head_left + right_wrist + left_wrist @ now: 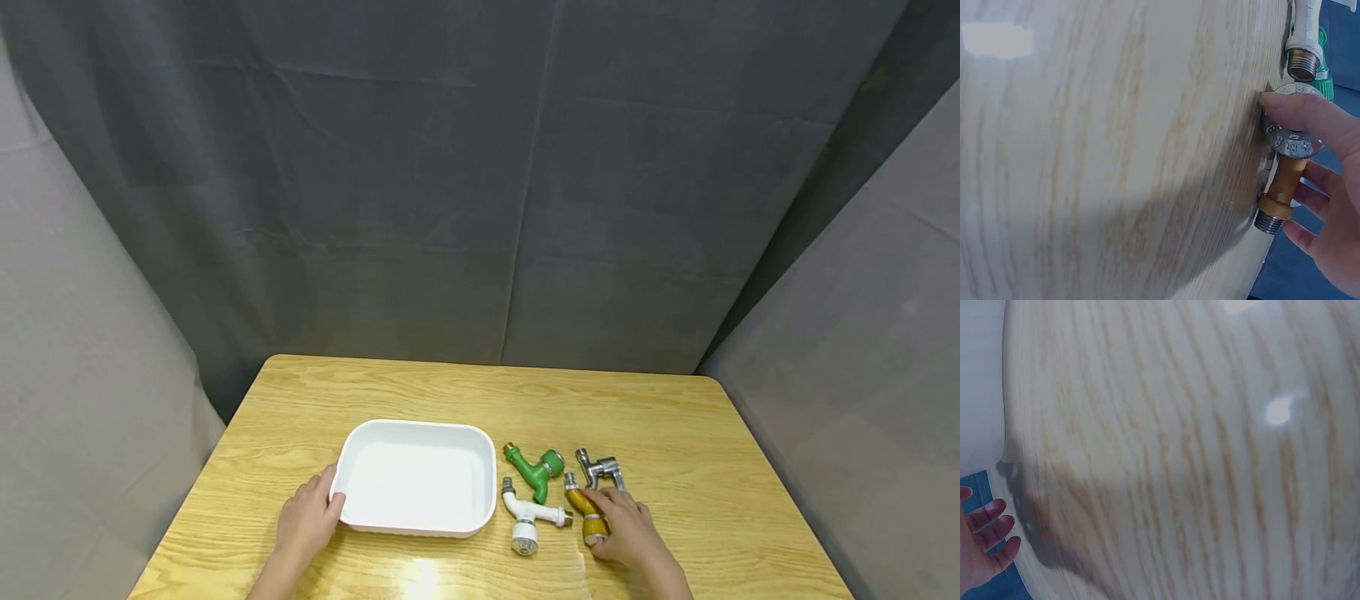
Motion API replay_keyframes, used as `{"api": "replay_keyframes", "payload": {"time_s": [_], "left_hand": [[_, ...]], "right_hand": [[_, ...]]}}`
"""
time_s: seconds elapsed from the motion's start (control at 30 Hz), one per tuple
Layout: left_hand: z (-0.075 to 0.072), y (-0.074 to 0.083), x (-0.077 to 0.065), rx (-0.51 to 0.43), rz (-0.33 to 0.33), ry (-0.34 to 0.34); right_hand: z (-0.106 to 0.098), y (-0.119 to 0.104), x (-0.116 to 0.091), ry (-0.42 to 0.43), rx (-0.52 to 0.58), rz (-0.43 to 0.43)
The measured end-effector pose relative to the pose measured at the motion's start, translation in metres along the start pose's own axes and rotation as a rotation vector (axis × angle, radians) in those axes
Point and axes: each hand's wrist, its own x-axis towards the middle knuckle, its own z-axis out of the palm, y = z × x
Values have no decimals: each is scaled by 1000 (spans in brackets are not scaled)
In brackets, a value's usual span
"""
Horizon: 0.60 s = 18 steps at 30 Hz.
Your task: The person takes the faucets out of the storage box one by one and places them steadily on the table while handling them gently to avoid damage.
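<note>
My right hand (628, 527) grips a yellow faucet (579, 502) lying on the wooden table. In the right wrist view my thumb lies across the chrome-ringed knob (1291, 147), with the fingers behind the yellow body and its threaded end pointing down. A white faucet (528, 512) lies just left of it, a green faucet (536, 472) behind that one, and a chrome faucet (600, 467) beyond my right fingers. At the left side of a white rectangular tray (420, 479), my left hand (306, 510) has its fingertips at the rim; the left wrist view shows loosely bent fingers (1000, 528).
The wood-grained table (652, 417) extends behind and to the right of the faucets. Dark grey cloth (420, 208) hangs behind its far edge, with pale cloth panels (97, 350) on both sides. Overhead light reflects off the tabletop near the front.
</note>
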Motion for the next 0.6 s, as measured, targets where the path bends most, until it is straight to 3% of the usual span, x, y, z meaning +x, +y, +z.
{"api": "replay_keyframes", "payload": {"time_s": [0.6], "left_hand": [[-1,-1,0,15,-4,-23]], "right_hand": [[1,-2,1,-62,26,29]]}}
